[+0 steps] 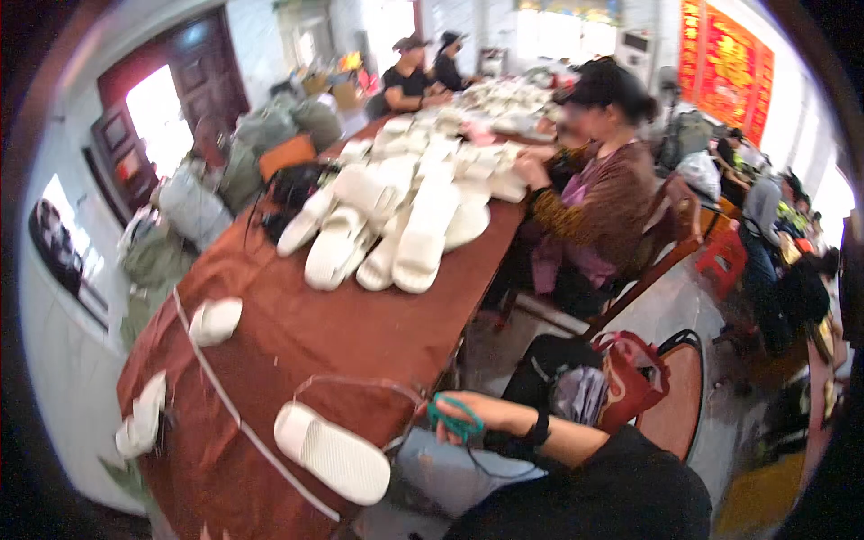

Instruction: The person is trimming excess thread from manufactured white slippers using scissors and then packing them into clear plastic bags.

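My right hand comes in from the right, with a black band on its wrist. Its fingers are closed around a tool with teal loop-shaped handles, blurred and partly covered, so its exact kind is unclear. A dark cord hangs below the hand. Just left of it, a single white slipper lies at the near edge of the table, ribbed sole area facing up. I do not make out my left hand; a small pale shape at the bottom edge is too cut off to name.
A long table with a reddish-brown cover bears a big pile of white slippers. Two more slippers lie on the left, near a white strip. A seated person works at right. Bags and a chair stand beside.
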The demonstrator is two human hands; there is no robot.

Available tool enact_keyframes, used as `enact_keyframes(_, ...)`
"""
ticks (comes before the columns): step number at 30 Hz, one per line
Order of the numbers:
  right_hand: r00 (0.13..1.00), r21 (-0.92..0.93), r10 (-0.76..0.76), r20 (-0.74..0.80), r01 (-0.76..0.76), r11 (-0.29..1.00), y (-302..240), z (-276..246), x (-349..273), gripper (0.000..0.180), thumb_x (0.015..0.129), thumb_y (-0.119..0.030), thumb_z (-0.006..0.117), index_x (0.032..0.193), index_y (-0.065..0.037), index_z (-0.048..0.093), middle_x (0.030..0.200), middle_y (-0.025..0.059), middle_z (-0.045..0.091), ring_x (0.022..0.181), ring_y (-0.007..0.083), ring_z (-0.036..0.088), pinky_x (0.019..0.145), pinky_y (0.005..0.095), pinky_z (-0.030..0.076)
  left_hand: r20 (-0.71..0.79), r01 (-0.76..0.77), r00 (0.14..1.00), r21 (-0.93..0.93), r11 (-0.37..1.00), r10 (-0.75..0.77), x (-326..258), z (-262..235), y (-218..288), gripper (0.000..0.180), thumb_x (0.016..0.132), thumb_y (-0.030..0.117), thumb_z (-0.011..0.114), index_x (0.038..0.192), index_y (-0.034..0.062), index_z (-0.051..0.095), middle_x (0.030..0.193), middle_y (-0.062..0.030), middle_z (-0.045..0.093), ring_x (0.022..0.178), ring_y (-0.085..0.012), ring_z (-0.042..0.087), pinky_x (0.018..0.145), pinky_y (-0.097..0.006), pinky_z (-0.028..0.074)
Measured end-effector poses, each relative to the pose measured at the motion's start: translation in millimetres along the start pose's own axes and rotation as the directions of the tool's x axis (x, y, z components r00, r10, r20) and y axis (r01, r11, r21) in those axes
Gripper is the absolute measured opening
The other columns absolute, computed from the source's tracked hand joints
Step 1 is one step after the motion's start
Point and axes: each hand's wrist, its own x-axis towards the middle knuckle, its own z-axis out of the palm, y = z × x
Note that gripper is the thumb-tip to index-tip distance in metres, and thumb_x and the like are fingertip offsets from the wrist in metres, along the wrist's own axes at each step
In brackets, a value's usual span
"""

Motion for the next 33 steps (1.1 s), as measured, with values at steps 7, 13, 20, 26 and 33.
enact_keyframes(7,0.986,0.226,-0.139,0.091,0.116,0.967,4,14,15,0.052,0.096,-0.045,0.040,0.123,0.000,0.040,0.097,0.0191,0.063,0.086,0.0240,0.064,0.074,0.0330,0.053,0.106,0.007,0.992,-0.551,0.834,0.062,-56,97,125,0.043,0.080,0.005,0.063,0.122,0.0023,0.052,0.125,-0.0126,0.052,0.117,-0.0252,0.047,0.101,-0.037,0.034)
enact_keyframes(13,0.980,0.148,-0.144,0.140,0.123,0.981,21,32,29,0.055,0.096,-0.049,0.034,0.123,-0.001,0.040,0.097,0.0150,0.062,0.087,0.0232,0.063,0.079,0.0339,0.049,0.427,0.419,0.904,-0.888,0.188,0.002,-119,158,175,0.049,0.087,0.002,0.059,0.129,-0.0026,0.033,0.121,-0.0143,0.050,0.109,-0.0199,0.052,0.093,-0.032,0.043)
enact_keyframes(20,0.873,-0.100,0.002,0.488,0.054,0.994,14,6,5,0.052,0.096,-0.046,0.039,0.116,0.000,0.046,0.078,0.0060,0.053,0.063,0.0137,0.051,0.063,0.0264,0.043,0.584,0.570,0.812,-0.797,-0.199,-0.015,-110,164,194,0.041,0.093,0.014,0.051,0.127,-0.0028,0.033,0.124,-0.0164,0.050,0.114,-0.0268,0.052,0.093,-0.043,0.046)
enact_keyframes(26,0.873,-0.134,0.091,0.479,-0.030,0.991,41,3,4,0.044,0.098,-0.045,0.035,0.107,-0.005,0.049,0.076,0.0029,0.051,0.063,0.0103,0.052,0.058,0.0247,0.044,0.607,0.588,0.795,-0.765,-0.262,0.011,-104,174,198,0.037,0.095,0.018,0.048,0.125,-0.0005,0.040,0.122,-0.0137,0.054,0.110,-0.0268,0.056,0.089,-0.043,0.049)
enact_keyframes(33,0.952,-0.241,0.133,0.276,-0.065,0.968,31,19,15,0.042,0.098,-0.040,0.038,0.112,-0.002,0.049,0.064,0.0017,0.048,0.050,0.0092,0.047,0.052,0.0217,0.039,0.609,0.574,0.792,-0.767,-0.288,-0.044,-106,166,194,0.032,0.094,0.017,0.051,0.119,-0.0021,0.044,0.114,-0.0126,0.058,0.100,-0.0237,0.060,0.082,-0.039,0.053)
